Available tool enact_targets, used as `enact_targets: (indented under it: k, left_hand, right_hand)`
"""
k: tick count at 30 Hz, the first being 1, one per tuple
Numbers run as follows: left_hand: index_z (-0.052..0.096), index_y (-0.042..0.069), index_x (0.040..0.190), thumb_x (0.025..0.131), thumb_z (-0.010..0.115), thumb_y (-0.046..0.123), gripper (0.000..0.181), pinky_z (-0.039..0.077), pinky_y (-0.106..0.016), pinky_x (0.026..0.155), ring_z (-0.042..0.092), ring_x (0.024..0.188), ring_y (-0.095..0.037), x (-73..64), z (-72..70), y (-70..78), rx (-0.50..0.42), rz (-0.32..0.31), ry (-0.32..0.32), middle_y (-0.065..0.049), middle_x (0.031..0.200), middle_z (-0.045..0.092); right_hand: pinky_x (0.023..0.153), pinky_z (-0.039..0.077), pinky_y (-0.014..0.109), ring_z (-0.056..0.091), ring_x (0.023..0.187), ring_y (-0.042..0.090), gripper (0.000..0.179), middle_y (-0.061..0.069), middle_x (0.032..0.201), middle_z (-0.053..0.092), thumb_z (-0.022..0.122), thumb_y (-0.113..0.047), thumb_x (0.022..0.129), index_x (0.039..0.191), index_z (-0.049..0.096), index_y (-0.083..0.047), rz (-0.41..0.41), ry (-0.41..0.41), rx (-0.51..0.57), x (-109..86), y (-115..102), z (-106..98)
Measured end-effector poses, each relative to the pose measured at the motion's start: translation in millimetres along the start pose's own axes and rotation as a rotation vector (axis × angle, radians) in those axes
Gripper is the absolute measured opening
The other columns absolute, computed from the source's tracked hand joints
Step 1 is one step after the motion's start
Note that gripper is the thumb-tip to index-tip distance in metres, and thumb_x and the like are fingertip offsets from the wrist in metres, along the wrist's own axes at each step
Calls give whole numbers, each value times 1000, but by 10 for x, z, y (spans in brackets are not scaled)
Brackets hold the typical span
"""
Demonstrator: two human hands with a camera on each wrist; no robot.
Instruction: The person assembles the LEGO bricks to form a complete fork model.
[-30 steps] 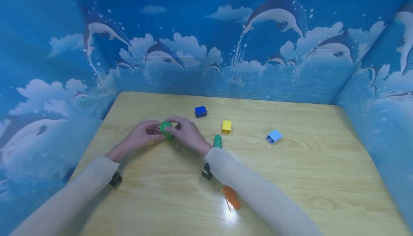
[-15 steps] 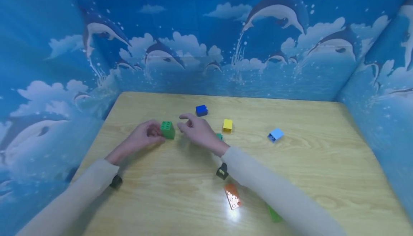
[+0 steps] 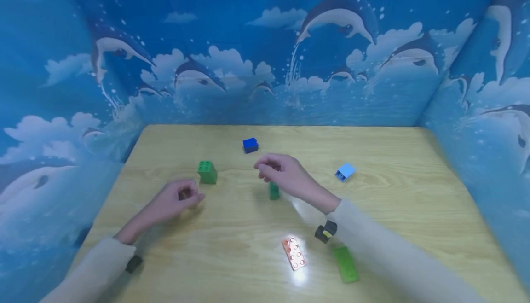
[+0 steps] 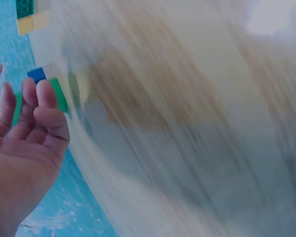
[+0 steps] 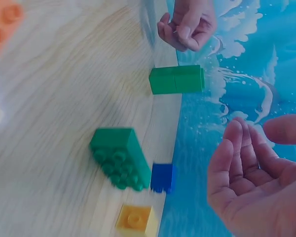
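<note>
A stack of two green bricks (image 3: pixel 208 172) stands upright on the table, its seam showing in the right wrist view. Below and left of it is my left hand (image 3: pixel 175 197), fingers loosely bent around nothing and apart from the stack. My right hand (image 3: pixel 290 176) hovers above a darker green brick (image 3: pixel 274 191), partly covering it in the head view. Its fingers are relaxed and hold nothing in the right wrist view. There, a yellow brick (image 5: pixel 135 219) lies near the darker green one; in the head view the right hand hides it.
A dark blue brick (image 3: pixel 250 145) lies toward the back of the table (image 3: pixel 223 238). To the right is a light blue brick (image 3: pixel 345 172). An orange studded plate (image 3: pixel 294 253) and a flat light-green piece (image 3: pixel 346 265) lie nearer. Dolphin-printed cloth (image 3: pixel 248 96) borders the table.
Both hands have let go of the green stack, which stays upright. The right hand has moved rightward over the darker green brick; the left has drawn back toward me. The head view has shifted slightly.
</note>
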State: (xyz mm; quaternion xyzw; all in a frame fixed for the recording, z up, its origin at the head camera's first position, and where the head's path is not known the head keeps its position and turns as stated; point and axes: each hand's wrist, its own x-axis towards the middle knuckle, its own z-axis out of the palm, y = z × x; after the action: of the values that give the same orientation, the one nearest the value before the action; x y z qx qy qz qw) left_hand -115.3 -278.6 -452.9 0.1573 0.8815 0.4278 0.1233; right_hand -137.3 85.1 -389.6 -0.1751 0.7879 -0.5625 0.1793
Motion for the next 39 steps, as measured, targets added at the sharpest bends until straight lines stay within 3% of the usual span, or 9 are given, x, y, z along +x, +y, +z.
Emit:
enact_targets:
  k: [4, 10, 13, 17, 22, 24, 31, 35, 39]
  left_hand:
    - [70, 19, 95, 105, 76, 29, 15, 54, -33, 69, 63, 81, -20, 14, 146, 95, -4, 8, -50, 2, 91, 69]
    - [73, 23, 106, 104, 76, 32, 11, 56, -34, 82, 65, 95, -18, 56, 386, 316, 34, 7, -129, 7, 100, 69]
    - [73, 20, 112, 104, 76, 32, 14, 56, -34, 84, 66, 97, -15, 84, 529, 429, 22, 45, -160, 9, 101, 70]
    - [73, 15, 119, 103, 77, 31, 23, 57, -35, 86, 66, 97, -12, 117, 736, 543, 9, 117, -191, 12, 102, 70]
    - [72, 12, 129, 101, 80, 29, 33, 57, -36, 92, 67, 102, -11, 154, 979, 663, 8, 188, -259, 10, 108, 71]
    - [71, 13, 133, 100, 81, 29, 38, 57, -37, 95, 66, 105, -10, 168, 1061, 715, 26, 198, -288, 8, 111, 71]
    - [68, 19, 142, 98, 84, 31, 49, 55, -32, 99, 60, 108, -5, 192, 1235, 819, 120, 197, -378, 13, 117, 66]
    - [66, 21, 149, 98, 84, 30, 55, 53, -27, 96, 58, 106, -4, 244, 1333, 861, 145, 243, -437, 15, 115, 64]
    - [63, 24, 153, 97, 85, 31, 61, 50, -22, 85, 53, 98, -6, 311, 1445, 946, 239, 348, -479, 15, 109, 61]
  right_hand:
    - [95, 57, 64, 69, 107, 42, 28, 11, 111, 75, 59, -23, 115, 132, 73, -7, 20, 29, -7, -253, 52, -184]
    - [96, 58, 59, 71, 103, 30, 26, 6, 107, 75, 61, -24, 114, 129, 73, -6, 48, 90, -59, -634, 197, -376]
    - [95, 59, 55, 70, 101, 26, 25, 8, 107, 74, 62, -22, 113, 129, 73, -6, 70, 111, -74, -860, 275, -457]
    - [92, 62, 46, 71, 103, 32, 26, 13, 114, 74, 65, -20, 111, 130, 72, -3, 93, 137, -78, -1179, 394, -530]
    - [82, 62, 32, 71, 97, 21, 27, 8, 110, 75, 70, -19, 108, 130, 72, -3, 95, 187, -147, -1502, 558, -580]
    - [80, 60, 29, 69, 94, 15, 28, 4, 106, 74, 72, -19, 107, 131, 72, -5, 104, 186, -190, -1594, 601, -592]
    - [73, 58, 28, 65, 86, 8, 55, -5, 98, 67, 80, -29, 101, 142, 62, 3, 154, 37, -291, -1801, 740, -553]
    - [68, 55, 27, 59, 80, 6, 68, -5, 95, 63, 85, -38, 96, 143, 59, 4, 200, 71, -402, -1897, 788, -514]
    - [63, 51, 27, 54, 75, 9, 75, -3, 94, 60, 88, -45, 92, 142, 59, 2, 283, 94, -475, -1966, 821, -487]
